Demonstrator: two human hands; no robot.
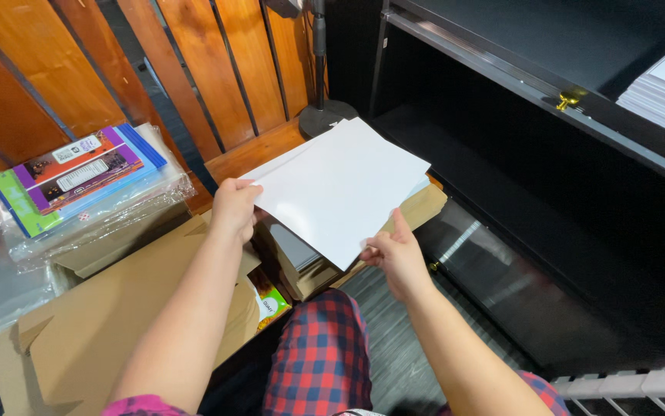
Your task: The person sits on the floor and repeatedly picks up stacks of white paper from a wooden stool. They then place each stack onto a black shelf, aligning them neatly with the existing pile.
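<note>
White sheets [340,189] above perhaps half-hidden cardboard box [313,270].

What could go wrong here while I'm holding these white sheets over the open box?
The left hand and right hand pinch only the edges of the loose white sheets, so some may fan out and slide off. They could also crease against the cardboard box flaps, or slip past it onto the dark floor.

The paper [340,189] is smooth, matt white. The box [117,323] is dull brown cardboard. The slats [217,62] are glossy varnished wood. The shelf [517,154] is black with a metal edge. The wrap [78,223] is clear, shiny plastic.
</note>
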